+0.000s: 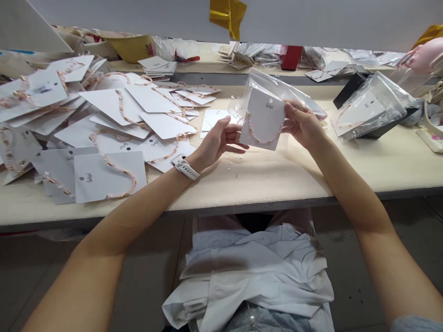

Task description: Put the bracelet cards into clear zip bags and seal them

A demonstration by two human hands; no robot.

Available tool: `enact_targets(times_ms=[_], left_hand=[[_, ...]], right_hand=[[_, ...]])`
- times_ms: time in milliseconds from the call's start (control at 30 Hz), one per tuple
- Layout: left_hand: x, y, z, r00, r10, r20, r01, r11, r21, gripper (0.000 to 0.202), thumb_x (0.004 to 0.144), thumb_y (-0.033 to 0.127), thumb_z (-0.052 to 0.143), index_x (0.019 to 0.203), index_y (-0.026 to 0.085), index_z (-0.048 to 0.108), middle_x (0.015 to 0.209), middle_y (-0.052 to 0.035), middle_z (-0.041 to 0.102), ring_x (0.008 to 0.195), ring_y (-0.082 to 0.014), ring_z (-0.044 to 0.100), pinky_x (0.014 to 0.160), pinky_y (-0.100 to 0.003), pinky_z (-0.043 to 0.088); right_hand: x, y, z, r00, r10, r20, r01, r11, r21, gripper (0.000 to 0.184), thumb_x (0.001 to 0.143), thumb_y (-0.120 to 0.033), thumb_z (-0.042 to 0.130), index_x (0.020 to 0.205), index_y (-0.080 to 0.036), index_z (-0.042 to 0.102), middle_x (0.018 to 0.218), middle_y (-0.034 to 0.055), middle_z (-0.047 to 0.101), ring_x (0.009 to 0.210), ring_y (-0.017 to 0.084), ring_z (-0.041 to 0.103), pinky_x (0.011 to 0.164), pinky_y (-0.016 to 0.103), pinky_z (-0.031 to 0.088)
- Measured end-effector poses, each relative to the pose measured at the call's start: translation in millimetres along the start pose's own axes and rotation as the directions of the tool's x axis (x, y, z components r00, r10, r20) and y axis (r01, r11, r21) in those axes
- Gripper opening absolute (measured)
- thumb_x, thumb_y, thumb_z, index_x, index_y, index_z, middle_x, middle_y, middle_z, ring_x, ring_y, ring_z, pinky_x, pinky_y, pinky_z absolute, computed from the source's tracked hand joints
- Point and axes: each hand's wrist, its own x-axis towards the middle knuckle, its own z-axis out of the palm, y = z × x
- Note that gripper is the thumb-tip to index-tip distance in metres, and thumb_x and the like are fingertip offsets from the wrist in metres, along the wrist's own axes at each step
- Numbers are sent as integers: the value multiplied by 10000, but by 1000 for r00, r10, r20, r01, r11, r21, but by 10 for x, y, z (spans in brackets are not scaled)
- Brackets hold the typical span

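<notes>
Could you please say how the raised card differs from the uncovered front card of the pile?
The raised card is held by the right hand; the front card rests in the pile. The raised card's hole is at the top, the front card's at the left. Both are white and carry beads.

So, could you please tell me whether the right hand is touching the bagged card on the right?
Apart: the head view shows tabletop between the right hand and the bagged card.
</notes>
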Motion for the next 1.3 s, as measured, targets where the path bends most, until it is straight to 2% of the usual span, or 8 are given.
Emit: enact_targets(times_ms=[133,600,700,800,867,1000,1133,1300], left_hand=[[-55,49,49,992,-26,123,30,999,-33,619,867,708,425,945,154,691,918,-106,731,871,-249,740,654,-308,625],[-45,18,6,999,17,28,-17,1000,3,632,943,618,335,1208,160,679,1152,-125,722,881,-203,725,643,-265,608],[-33,19,-22,998,59,-10,-58,995,81,676,949,645,269,1194,172,686,1126,-118,728,868,-196,727,638,-260,601],[-10,13,-67,995,99,-13,-97,990,105,669,949,630,253,1241,185,658,1136,-109,720,849,-187,724,646,-263,598],[10,1,-97,994,113,-4,-113,991,65,638,943,599,273,1281,192,629,1177,-102,703,866,-182,718,659,-255,595],[81,-53,-148,990,137,-23,-136,990,40,596,929,563,296,1284,201,609,1259,-102,659,954,-186,695,712,-251,589],[196,-152,-264,957,238,-165,-200,955,219,563,913,521,330,1333,206,534,1305,-119,627,1089,-211,647,900,-322,558],[297,-309,-538,896,418,-147,-155,608,779,703,786,428,591,1424,171,444,1523,-161,417,1420,-329,357,1212,-488,244]], right_hand=[[30,13,-28,1000,6,-8,-6,1000,-28,328,712,-477,760,901,-249,618,760,-28,604,627,126,600,619,288,525],[27,-112,-114,936,-136,-323,93,985,-146,96,892,-304,586,882,-216,549,831,16,613,666,127,565,653,281,509],[63,-221,-264,790,-249,-560,129,961,-245,75,935,-253,502,907,-195,541,912,80,649,748,168,642,690,316,528],[84,-327,-552,466,-476,-746,68,860,-506,96,951,-269,492,966,-191,546,1076,148,651,1018,249,657,907,381,523],[68,-362,-781,357,-542,-761,-104,786,-609,138,948,-343,516,991,-222,567,1147,165,627,1229,307,554,1081,437,415],[-13,-315,-1108,409,-530,-743,-334,670,-662,210,937,-286,491,1113,-236,593,1354,202,505,1416,336,317,1225,478,100],[-80,-238,-1175,343,-603,-720,-396,603,-693,747,778,-65,556,1485,-72,315,1546,238,243,1483,329,137,1218,430,-82],[-129,-264,-1103,460,-647,-608,-201,591,-781,622,845,-75,402,1457,-169,344,1601,170,137,1496,330,-30,1176,579,-53]])
